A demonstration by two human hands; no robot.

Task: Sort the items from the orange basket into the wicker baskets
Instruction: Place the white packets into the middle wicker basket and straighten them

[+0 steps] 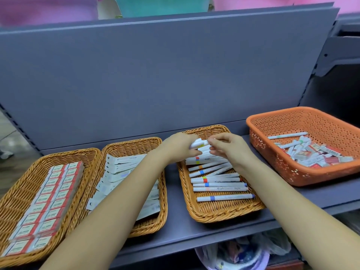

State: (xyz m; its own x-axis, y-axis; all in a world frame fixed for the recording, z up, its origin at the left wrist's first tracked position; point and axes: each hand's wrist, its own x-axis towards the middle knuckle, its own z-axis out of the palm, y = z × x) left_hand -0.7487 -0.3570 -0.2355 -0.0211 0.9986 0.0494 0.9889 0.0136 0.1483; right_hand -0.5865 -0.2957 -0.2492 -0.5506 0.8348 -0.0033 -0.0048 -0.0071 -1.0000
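Wicker baskets look largely stocked: red-and-white boxes left, flat white packs middle, markers in the right wicker basket. Over it, left hand grips a bundle of markers; right hand pinches its end. A mixed pile remains in the orange basket. Print is unreadable.

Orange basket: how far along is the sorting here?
Well advanced: three wicker baskets already hold sorted rows of boxes, flat packs and pens. In hand: the left hand and right hand hold white pens over the right-hand one. Left: a mixed pile in the orange basket.
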